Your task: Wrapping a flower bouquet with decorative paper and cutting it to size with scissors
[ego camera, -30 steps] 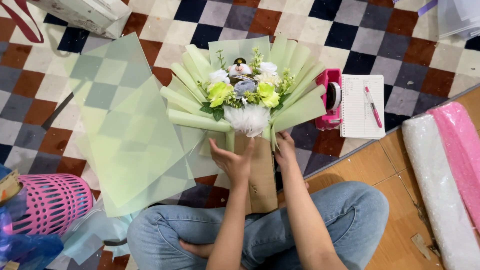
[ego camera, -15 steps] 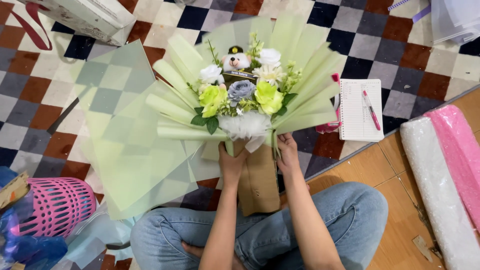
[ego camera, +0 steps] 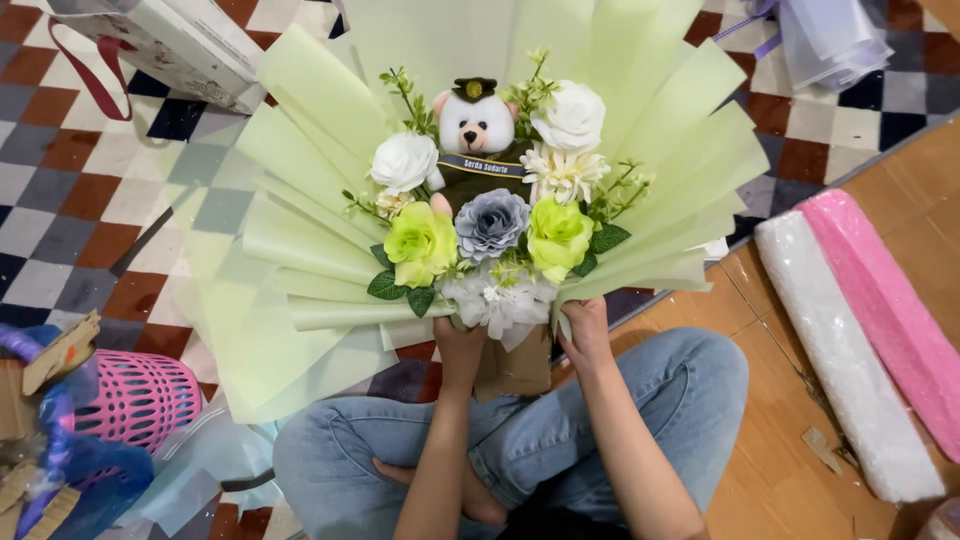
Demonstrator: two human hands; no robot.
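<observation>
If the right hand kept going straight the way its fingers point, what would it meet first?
Probably the pale green wrapping paper that the right hand already grips, then the green rose just beyond, though depth is hard to judge.

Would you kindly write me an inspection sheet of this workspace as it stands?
Surface: checkered tile floor, wooden floor on the right.
Job's things: bouquet in pale green wrapping, bear among the flowers, brown paper base.
Clutter: pink basket, white roll, pink roll, white box.
Hands: left hand and right hand grip the bouquet's base.
Cables: nothing seen.
Surroundings: the person's crossed legs in jeans.
</observation>
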